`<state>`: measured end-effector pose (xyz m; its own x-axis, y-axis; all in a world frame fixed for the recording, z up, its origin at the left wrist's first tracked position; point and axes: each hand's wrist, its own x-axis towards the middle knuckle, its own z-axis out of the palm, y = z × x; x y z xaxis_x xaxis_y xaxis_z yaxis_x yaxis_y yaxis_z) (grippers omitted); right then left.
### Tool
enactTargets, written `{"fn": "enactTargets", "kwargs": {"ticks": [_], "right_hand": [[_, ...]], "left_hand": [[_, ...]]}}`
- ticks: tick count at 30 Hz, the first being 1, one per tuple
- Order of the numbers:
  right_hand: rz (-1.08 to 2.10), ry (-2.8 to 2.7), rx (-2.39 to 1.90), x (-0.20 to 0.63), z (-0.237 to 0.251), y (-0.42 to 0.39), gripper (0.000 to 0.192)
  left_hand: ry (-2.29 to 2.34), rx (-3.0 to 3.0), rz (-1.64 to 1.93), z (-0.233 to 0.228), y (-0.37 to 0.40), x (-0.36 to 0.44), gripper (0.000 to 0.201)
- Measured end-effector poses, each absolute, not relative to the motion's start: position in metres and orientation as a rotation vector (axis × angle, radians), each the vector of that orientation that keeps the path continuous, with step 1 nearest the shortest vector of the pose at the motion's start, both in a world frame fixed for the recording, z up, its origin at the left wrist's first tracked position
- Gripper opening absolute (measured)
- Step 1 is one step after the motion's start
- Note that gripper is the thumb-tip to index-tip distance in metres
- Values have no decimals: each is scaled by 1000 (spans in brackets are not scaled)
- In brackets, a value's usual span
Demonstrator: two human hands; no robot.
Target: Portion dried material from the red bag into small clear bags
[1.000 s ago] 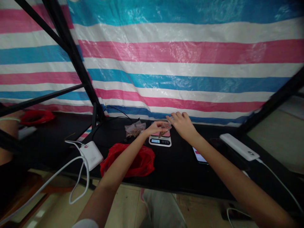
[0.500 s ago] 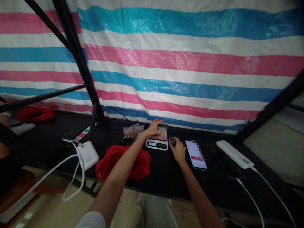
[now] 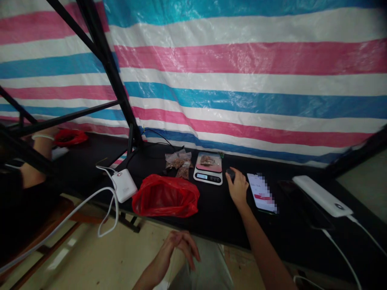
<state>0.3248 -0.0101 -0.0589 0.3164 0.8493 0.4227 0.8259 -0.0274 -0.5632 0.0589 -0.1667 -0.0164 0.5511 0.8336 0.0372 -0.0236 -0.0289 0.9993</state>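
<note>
My left hand (image 3: 181,245) has come away from the small digital kitchen scale with a pink top (image 3: 208,168); half a second ago it lay on the scale, and now it hangs low, off the black tabletop (image 3: 217,213), over my lap, with the fingers loose and open and holding nothing. My right hand (image 3: 237,187) stays on the tabletop, just to the right of the scale. Its fingers curl around a small dark round object (image 3: 230,173). I cannot tell if the grip really closes on it.

On the scale plate now lies a small clear packet with brown pieces (image 3: 207,160), uncovered. Left of the scale lie more clear plastic bags with brown contents (image 3: 179,162). In front of them sits a crumpled red plastic bag (image 3: 165,196), between my left hand and the scale. A smartphone with a lit screen (image 3: 261,192) lies just right of my right hand. Further right rests a long white power bank (image 3: 321,195) with its cable. A white charger box with cords (image 3: 124,185) stands left of the red bag. Another person's arm (image 3: 38,155) shows at far left.
</note>
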Motion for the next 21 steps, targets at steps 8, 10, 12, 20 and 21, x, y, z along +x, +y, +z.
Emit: {"fn": "enactTargets", "kwargs": {"ticks": [8, 10, 12, 20, 21], "right_hand": [[-28, -1424, -1800, 331, -58, -11, 40], [-26, -1434, -1801, 331, -58, -11, 38], [-43, -1452, -1804, 331, -58, -12, 35], [-237, -1595, -1741, 325, -50, -12, 30], [-274, -1602, -1737, 323, -46, -9, 30]], "left_hand": [[818, 1524, 798, -23, -156, 46, 53], [791, 1616, 786, -15, -148, 54, 43], [827, 1706, 747, -12, -140, 64, 35], [971, 1761, 685, -23, -136, 72, 31], [972, 1751, 696, -23, -139, 70, 31]]}}
